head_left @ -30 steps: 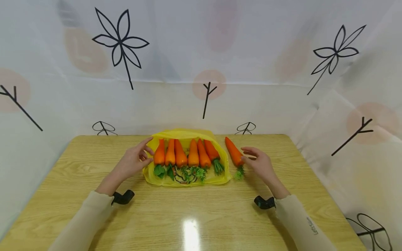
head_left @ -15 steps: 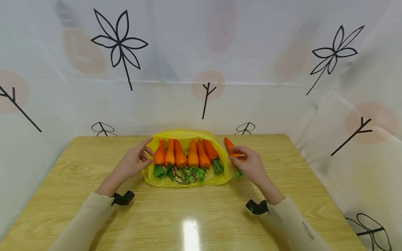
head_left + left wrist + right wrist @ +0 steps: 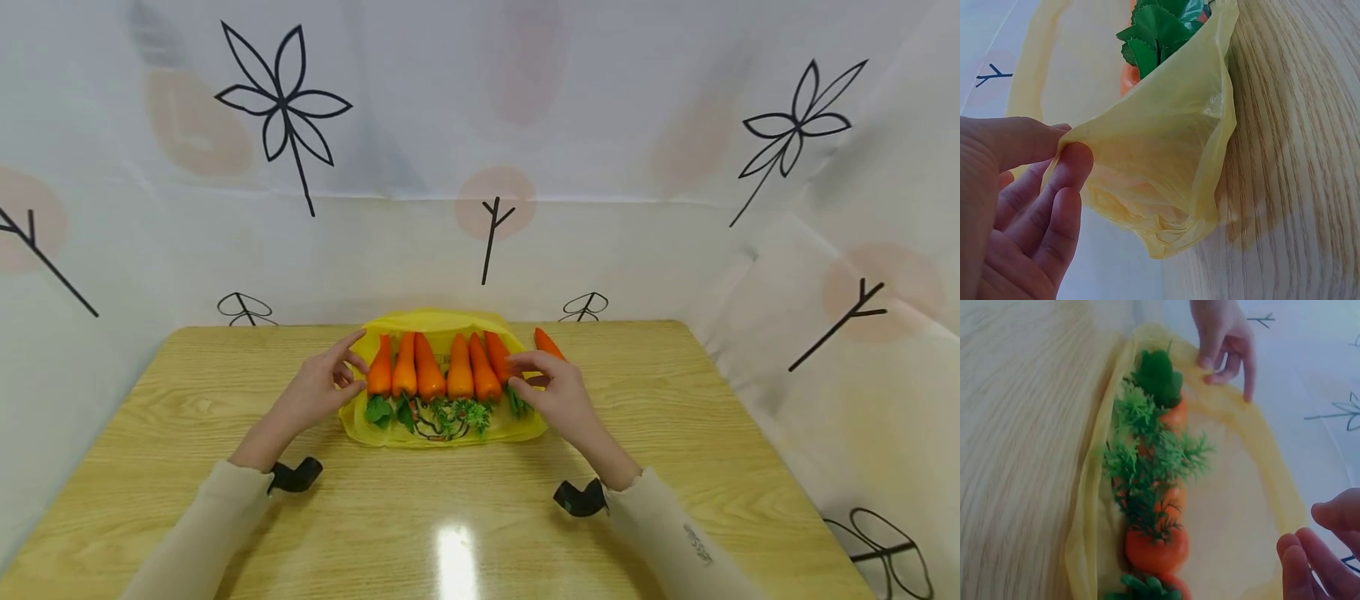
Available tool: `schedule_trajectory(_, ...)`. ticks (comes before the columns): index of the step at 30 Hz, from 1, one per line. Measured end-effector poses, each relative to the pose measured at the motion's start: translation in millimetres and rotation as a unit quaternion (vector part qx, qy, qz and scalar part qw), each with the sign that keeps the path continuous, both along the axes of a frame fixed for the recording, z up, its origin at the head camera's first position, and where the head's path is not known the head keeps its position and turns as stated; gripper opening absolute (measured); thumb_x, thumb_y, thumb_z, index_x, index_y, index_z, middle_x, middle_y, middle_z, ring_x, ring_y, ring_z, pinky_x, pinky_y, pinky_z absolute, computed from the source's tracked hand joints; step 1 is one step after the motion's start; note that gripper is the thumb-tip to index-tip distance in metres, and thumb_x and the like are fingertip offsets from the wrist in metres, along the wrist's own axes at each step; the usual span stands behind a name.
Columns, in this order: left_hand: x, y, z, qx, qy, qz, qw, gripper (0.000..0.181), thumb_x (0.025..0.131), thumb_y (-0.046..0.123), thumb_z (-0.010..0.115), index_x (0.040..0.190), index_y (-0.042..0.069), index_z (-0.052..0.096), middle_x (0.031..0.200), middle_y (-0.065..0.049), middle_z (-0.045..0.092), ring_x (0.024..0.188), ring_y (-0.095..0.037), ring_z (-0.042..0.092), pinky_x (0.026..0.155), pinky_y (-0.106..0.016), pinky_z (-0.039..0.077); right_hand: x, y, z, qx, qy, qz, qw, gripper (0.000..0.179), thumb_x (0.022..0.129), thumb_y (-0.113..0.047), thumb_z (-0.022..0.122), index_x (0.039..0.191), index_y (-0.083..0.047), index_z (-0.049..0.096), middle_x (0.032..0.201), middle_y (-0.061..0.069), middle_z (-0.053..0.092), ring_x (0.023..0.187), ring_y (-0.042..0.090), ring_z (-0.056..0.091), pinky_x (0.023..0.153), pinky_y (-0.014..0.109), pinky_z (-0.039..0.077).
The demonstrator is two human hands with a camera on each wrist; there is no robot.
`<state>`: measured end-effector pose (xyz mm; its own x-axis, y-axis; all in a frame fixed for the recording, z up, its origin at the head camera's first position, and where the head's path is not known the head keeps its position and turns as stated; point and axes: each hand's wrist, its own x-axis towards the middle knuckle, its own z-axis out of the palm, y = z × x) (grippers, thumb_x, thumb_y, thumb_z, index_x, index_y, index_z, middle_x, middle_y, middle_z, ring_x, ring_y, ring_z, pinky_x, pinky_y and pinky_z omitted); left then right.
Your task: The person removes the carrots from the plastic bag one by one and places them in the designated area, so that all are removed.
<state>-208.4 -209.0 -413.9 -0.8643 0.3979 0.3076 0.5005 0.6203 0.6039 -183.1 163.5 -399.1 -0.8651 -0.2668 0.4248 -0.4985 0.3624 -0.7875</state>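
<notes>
An open yellow plastic bag (image 3: 390, 433) lies on the table with a row of several orange carrots (image 3: 459, 371) with green tops inside it. At its left side my left hand (image 3: 315, 385) pinches the rim of the bag, thumb against finger, as the left wrist view shows. My right hand (image 3: 561, 398) hovers over the bag's right side, near the rightmost carrot. In the right wrist view a gap separates its thumb from its bent fingers (image 3: 1300, 562), and nothing is between them. Another carrot (image 3: 548, 342) lies outside the bag to the right, partly hidden behind that hand.
The wooden table (image 3: 465, 492) ends just behind the bag at a white cloth backdrop (image 3: 405, 250) printed with leaves and twigs. A black wrist mount (image 3: 296, 475) sits at the left wrist; another mount (image 3: 580, 497) is at the right.
My right hand has moved left from beside the loose carrot, across it, to the bag's right side. The left hand keeps its hold on the rim, and the carrots have not moved.
</notes>
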Motion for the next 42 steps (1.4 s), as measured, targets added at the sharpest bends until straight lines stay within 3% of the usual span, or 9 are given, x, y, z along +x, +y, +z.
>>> schedule_trajectory(10, 1.1, 1.5, -0.8, -0.001, 0.004, 0.0, 1.0, 0.075, 0.087, -0.003, 0.074, 0.152, 0.0, 0.036, 0.101, -0.005, 0.067, 0.076, -0.013, 0.061, 0.072, -0.035, 0.055, -10.3, -18.5, -12.9, 0.049, -0.022, 0.012, 0.9985, 0.031, 0.089, 0.002, 0.072, 0.119, -0.002, 0.07, 0.111, 0.017, 0.069, 0.1, 0.033, 0.067, 0.081, 0.043, 0.056)
schedule_trajectory(17, 1.1, 2.7, -0.6, 0.001, -0.002, 0.0, 1.0, 0.076, 0.087, -0.003, 0.074, 0.152, 0.0, 0.035, 0.102, -0.005, 0.066, 0.076, -0.012, 0.061, 0.073, -0.035, 0.055, -18.0, -21.8, -21.9, 0.1, -0.022, -0.02, 0.9946, 0.031, 0.089, 0.0, 0.073, 0.12, -0.003, 0.07, 0.115, 0.013, 0.069, 0.099, 0.031, 0.066, 0.078, 0.043, 0.055)
schedule_trajectory(23, 1.1, 3.5, 0.0, 0.003, -0.005, -0.001, 1.0, 0.076, 0.087, -0.004, 0.074, 0.152, -0.001, 0.035, 0.102, -0.005, 0.066, 0.076, -0.012, 0.061, 0.072, -0.035, 0.055, -22.4, -25.2, -20.7, 0.154, -0.026, -0.057, 0.9861, 0.038, 0.089, -0.007, 0.072, 0.127, -0.006, 0.068, 0.128, 0.012, 0.064, 0.113, 0.032, 0.059, 0.083, 0.045, 0.05)
schedule_trajectory(26, 0.6, 5.3, -0.1, 0.005, -0.008, -0.004, 0.9999, 0.077, 0.087, -0.003, 0.074, 0.153, 0.0, 0.034, 0.102, -0.005, 0.066, 0.077, -0.012, 0.061, 0.072, -0.035, 0.055, -25.0, -26.4, -21.9, 0.167, -0.055, -0.066, 0.9821, 0.045, 0.09, -0.009, 0.072, 0.133, -0.006, 0.063, 0.131, 0.015, 0.062, 0.074, 0.02, 0.062, 0.063, 0.036, 0.049)
schedule_trajectory(28, 0.4, 6.6, 0.0, 0.007, -0.011, -0.005, 0.9999, 0.077, 0.088, -0.002, 0.074, 0.153, 0.001, 0.033, 0.103, -0.004, 0.066, 0.078, -0.012, 0.061, 0.072, -0.034, 0.055, -26.7, -26.2, -23.6, 0.171, -0.08, -0.068, 0.9796, 0.049, 0.091, -0.01, 0.07, 0.138, -0.007, 0.059, 0.115, 0.017, 0.068, 0.049, 0.013, 0.045, 0.05, 0.03, 0.038)
schedule_trajectory(30, 0.4, 7.5, 0.5, 0.008, -0.012, -0.006, 0.9999, 0.077, 0.088, -0.002, 0.074, 0.153, 0.001, 0.033, 0.103, -0.004, 0.066, 0.078, -0.012, 0.061, 0.073, -0.035, 0.055, -28.2, -25.3, -25.6, 0.173, -0.099, -0.067, 0.9777, 0.051, 0.091, -0.012, 0.069, 0.141, -0.007, 0.057, 0.109, 0.018, 0.069, 0.039, 0.01, 0.025, 0.043, 0.027, 0.03)
schedule_trajectory(33, 0.6, 7.7, 0.6, 0.009, -0.014, -0.005, 0.9999, 0.077, 0.088, -0.002, 0.073, 0.154, 0.001, 0.033, 0.103, -0.004, 0.066, 0.077, -0.012, 0.061, 0.073, -0.036, 0.055, -30.4, -23.1, -28.9, 0.178, -0.114, -0.065, 0.9753, 0.05, 0.092, -0.014, 0.068, 0.14, -0.007, 0.058, 0.106, 0.019, 0.07, 0.038, 0.009, 0.024, 0.042, 0.025, 0.028)
schedule_trajectory(35, 0.3, 7.7, 0.0, 0.009, -0.014, -0.005, 0.9999, 0.077, 0.088, -0.002, 0.073, 0.154, 0.002, 0.033, 0.103, -0.004, 0.066, 0.077, -0.012, 0.061, 0.073, -0.036, 0.055, -32.2, -21.4, -30.9, 0.18, -0.113, -0.063, 0.9751, 0.047, 0.092, -0.013, 0.068, 0.138, -0.007, 0.06, 0.12, 0.017, 0.067, 0.038, 0.009, 0.025, 0.043, 0.025, 0.029)
schedule_trajectory(42, -0.6, 8.4, -1.5, 0.002, -0.013, -0.003, 0.9999, 0.077, 0.089, -0.001, 0.073, 0.154, 0.003, 0.033, 0.103, -0.005, 0.066, 0.078, -0.012, 0.062, 0.074, -0.036, 0.055, -36.4, -17.4, -32.9, 0.219, -0.111, -0.05, 0.968, 0.047, 0.084, 0.002, 0.066, 0.131, -0.005, 0.065, 0.115, 0.017, 0.068, 0.046, 0.011, 0.029, 0.049, 0.026, 0.03)
